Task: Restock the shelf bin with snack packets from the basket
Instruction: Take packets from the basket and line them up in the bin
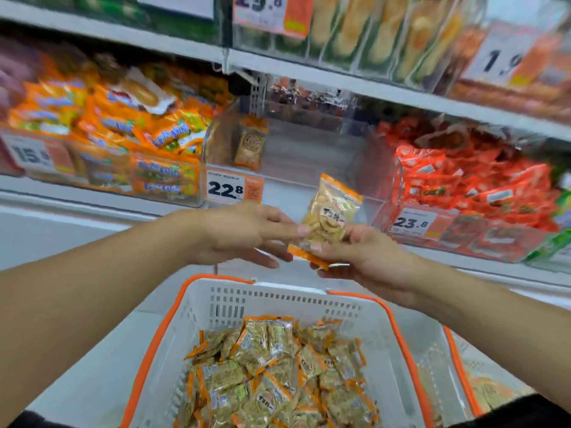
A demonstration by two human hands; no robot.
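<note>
A clear snack packet with orange ends (329, 216) stands upright in front of the shelf, pinched at its lower end by my right hand (364, 257). My left hand (244, 231) reaches in from the left and its fingertips touch the packet's lower left edge. Behind them is the clear shelf bin (278, 186) tagged 22.8, holding one packet (249, 143) that leans against its left wall. Below, a white basket with an orange rim (191, 307) holds several of the same packets (278, 372).
A bin of orange snack bags (123, 131) stands left of the target bin, and a bin of red packets (469, 186) stands to its right. A second basket (482, 384) shows at the lower right. Upper shelves carry more goods and price tags.
</note>
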